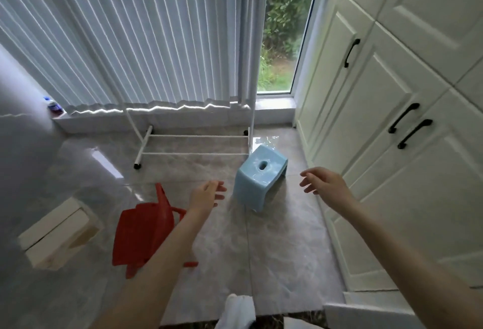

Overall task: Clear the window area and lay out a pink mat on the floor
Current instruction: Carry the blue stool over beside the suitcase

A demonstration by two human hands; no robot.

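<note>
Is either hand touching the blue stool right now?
No, the left hand and right hand hover open on either side of the blue stool.

Far wall: pale vertical blinds (130, 41) hang down to the window sill (271, 109), covering most of the window. An uncovered glass strip (285, 28) at the far right shows green shrubs & grass outside. Far-left end of the sill: small bottle w/ blue cap (53, 106), upright. Right side: tall cream panelled cupboard doors (392, 93) run near to far, w/ black bar handles, one far (351, 53) and a pair just beside each other nearer (403, 118). Near left: cream box (57, 234) on the floor, tilted in view. Floor (274, 237) is glossy grey marble-look tile, w/ window glare at the far right.
</note>
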